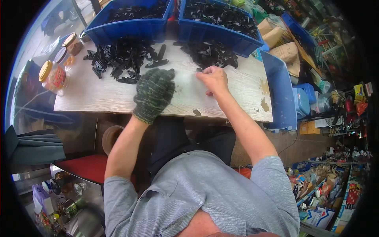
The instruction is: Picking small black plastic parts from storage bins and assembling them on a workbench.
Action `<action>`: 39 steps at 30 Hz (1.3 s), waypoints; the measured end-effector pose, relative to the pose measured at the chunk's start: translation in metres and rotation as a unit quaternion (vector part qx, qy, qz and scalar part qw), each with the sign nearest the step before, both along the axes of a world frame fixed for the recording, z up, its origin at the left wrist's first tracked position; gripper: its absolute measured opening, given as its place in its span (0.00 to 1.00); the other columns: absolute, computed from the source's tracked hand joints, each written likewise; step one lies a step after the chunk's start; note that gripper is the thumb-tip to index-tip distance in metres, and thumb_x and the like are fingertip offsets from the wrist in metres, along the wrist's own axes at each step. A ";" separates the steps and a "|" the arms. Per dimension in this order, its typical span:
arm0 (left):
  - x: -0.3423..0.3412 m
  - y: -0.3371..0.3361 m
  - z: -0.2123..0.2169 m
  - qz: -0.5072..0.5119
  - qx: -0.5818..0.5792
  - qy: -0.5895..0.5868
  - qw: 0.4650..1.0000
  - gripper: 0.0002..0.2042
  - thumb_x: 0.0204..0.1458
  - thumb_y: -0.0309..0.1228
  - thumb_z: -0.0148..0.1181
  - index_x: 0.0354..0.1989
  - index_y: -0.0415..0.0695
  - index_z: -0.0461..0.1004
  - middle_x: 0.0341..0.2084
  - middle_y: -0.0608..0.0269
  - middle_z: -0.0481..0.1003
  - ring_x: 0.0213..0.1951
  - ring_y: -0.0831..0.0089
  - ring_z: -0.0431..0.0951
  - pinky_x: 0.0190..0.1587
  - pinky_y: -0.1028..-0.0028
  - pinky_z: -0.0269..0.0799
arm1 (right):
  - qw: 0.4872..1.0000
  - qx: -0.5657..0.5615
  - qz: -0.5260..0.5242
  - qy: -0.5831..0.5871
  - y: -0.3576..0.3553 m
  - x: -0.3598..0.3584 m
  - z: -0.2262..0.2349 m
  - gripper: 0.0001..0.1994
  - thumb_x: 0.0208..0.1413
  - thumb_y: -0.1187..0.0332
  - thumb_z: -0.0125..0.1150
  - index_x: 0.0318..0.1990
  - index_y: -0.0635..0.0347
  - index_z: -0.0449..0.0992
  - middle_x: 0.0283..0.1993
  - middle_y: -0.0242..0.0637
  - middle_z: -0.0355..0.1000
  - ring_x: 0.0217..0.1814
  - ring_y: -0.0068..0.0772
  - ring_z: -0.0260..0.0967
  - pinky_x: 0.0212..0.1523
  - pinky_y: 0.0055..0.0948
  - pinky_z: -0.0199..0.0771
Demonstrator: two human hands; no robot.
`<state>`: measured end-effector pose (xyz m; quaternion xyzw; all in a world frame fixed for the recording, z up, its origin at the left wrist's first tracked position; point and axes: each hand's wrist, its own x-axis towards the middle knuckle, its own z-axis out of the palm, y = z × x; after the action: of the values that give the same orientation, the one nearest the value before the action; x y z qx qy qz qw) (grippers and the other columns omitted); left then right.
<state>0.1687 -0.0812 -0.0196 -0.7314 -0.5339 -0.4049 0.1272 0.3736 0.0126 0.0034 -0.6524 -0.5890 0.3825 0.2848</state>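
My left hand (154, 93), in a dark green and black knit glove, is curled closed over the near middle of the table. Whatever it holds, if anything, is hidden by the glove. To its right, my bare right hand (215, 81) pinches a small black plastic piece (199, 70) between thumb and forefinger. Beyond the left hand lies a heap of long black plastic parts (118, 57), with a few loose parts (157, 63) at its right side. Just past the right hand is another heap of black plastic pieces (209, 54).
Two blue bins (130, 31) (221, 35) filled with black parts stand along the far edge of the pale wooden table (90, 98). Lidded jars (52, 76) stand at the left. A light blue tub (281, 94) adjoins the right edge. Cluttered shelves (319, 189) lie farther right.
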 end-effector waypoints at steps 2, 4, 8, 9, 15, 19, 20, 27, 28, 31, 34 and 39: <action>0.010 -0.003 -0.006 -0.003 -0.008 -0.031 0.999 0.16 0.48 0.27 0.63 0.47 0.49 0.77 0.44 0.58 0.78 0.50 0.56 0.75 0.55 0.58 0.69 | 0.998 0.007 0.019 -0.054 0.000 -0.005 0.004 0.15 0.46 0.59 0.70 0.29 0.63 0.76 0.22 0.37 0.73 0.17 0.28 0.70 0.16 0.34 0.75; 0.022 -0.001 -0.013 -0.013 -0.026 -0.092 0.995 0.17 0.47 0.25 0.64 0.49 0.46 0.78 0.45 0.56 0.78 0.50 0.55 0.76 0.56 0.60 0.70 | 0.996 0.013 0.028 -0.082 0.000 -0.007 0.006 0.15 0.46 0.58 0.70 0.28 0.63 0.76 0.23 0.38 0.74 0.18 0.28 0.71 0.15 0.34 0.74; 0.038 0.017 -0.023 -0.022 -0.036 -0.208 0.977 0.19 0.48 0.24 0.65 0.50 0.43 0.77 0.45 0.54 0.79 0.49 0.56 0.77 0.53 0.60 0.72 | 0.998 0.054 0.032 -0.028 -0.004 -0.001 -0.001 0.14 0.49 0.59 0.67 0.29 0.62 0.76 0.20 0.36 0.71 0.14 0.28 0.67 0.14 0.34 0.72; 0.042 0.020 -0.023 -0.019 -0.035 -0.209 0.977 0.19 0.48 0.24 0.65 0.50 0.43 0.77 0.45 0.54 0.79 0.49 0.56 0.77 0.53 0.60 0.72 | 0.998 0.014 0.050 0.033 -0.004 0.004 -0.001 0.13 0.51 0.60 0.66 0.29 0.62 0.76 0.19 0.35 0.70 0.13 0.27 0.65 0.14 0.33 0.71; 0.054 0.023 -0.026 -0.123 -0.084 -0.264 0.953 0.17 0.52 0.23 0.62 0.52 0.41 0.76 0.46 0.52 0.79 0.48 0.57 0.78 0.50 0.63 0.74 | 0.950 -0.090 0.112 0.277 -0.027 0.010 -0.006 0.11 0.57 0.62 0.61 0.29 0.61 0.76 0.15 0.29 0.63 0.09 0.24 0.56 0.12 0.31 0.68; 0.057 0.016 -0.029 -0.133 -0.117 -0.320 0.931 0.17 0.54 0.21 0.60 0.53 0.40 0.75 0.43 0.53 0.79 0.44 0.62 0.79 0.47 0.67 0.75 | 0.935 -0.125 0.085 0.321 -0.039 0.004 -0.005 0.11 0.60 0.62 0.61 0.30 0.59 0.74 0.12 0.27 0.59 0.10 0.21 0.54 0.11 0.26 0.61; 0.059 0.015 -0.028 -0.127 -0.112 -0.332 0.928 0.17 0.55 0.20 0.60 0.53 0.39 0.74 0.41 0.54 0.79 0.42 0.63 0.80 0.46 0.69 0.75 | 0.935 -0.126 0.086 0.320 -0.039 0.003 -0.006 0.11 0.60 0.62 0.61 0.30 0.59 0.74 0.12 0.27 0.59 0.10 0.21 0.54 0.11 0.26 0.61; 0.063 0.015 -0.034 -0.095 -0.167 -0.472 0.860 0.14 0.57 0.25 0.59 0.52 0.39 0.74 0.38 0.56 0.79 0.39 0.65 0.78 0.44 0.69 0.75 | 0.951 -0.068 0.125 0.274 -0.039 0.001 -0.014 0.16 0.60 0.56 0.64 0.35 0.62 0.79 0.14 0.26 0.63 0.10 0.18 0.57 0.11 0.22 0.60; 0.062 0.016 -0.035 -0.098 -0.195 -0.496 0.840 0.15 0.58 0.24 0.58 0.54 0.39 0.73 0.37 0.59 0.79 0.37 0.71 0.78 0.43 0.72 0.76 | 0.951 -0.069 0.128 0.273 -0.039 0.002 -0.015 0.16 0.60 0.56 0.64 0.35 0.62 0.79 0.14 0.26 0.63 0.10 0.18 0.57 0.11 0.22 0.60; 0.059 0.019 -0.034 -0.103 -0.250 -0.540 0.797 0.15 0.58 0.27 0.59 0.54 0.40 0.72 0.38 0.56 0.78 0.38 0.68 0.78 0.43 0.69 0.75 | 0.945 -0.052 0.144 0.290 -0.041 0.004 -0.015 0.16 0.61 0.56 0.62 0.38 0.62 0.79 0.14 0.25 0.63 0.11 0.18 0.58 0.12 0.20 0.58; 0.056 0.016 -0.033 -0.087 -0.205 -0.483 0.847 0.16 0.58 0.30 0.59 0.54 0.40 0.73 0.38 0.54 0.78 0.39 0.65 0.78 0.43 0.66 0.75 | 0.947 -0.036 0.154 0.279 -0.044 0.003 -0.015 0.16 0.62 0.55 0.61 0.37 0.62 0.78 0.14 0.25 0.61 0.11 0.18 0.57 0.12 0.21 0.59; 0.044 0.004 -0.013 0.148 -0.085 -0.169 0.971 0.18 0.55 0.35 0.60 0.53 0.44 0.74 0.43 0.52 0.77 0.46 0.58 0.76 0.48 0.57 0.74 | 0.948 -0.022 0.121 0.292 -0.044 0.003 -0.017 0.14 0.64 0.57 0.58 0.34 0.59 0.73 0.13 0.24 0.56 0.11 0.17 0.51 0.13 0.22 0.60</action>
<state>0.2125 -0.0771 -0.0330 -0.5732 -0.6824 -0.4526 0.0308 0.3767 -0.0315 -0.0138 -0.4420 -0.5457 0.6007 0.3820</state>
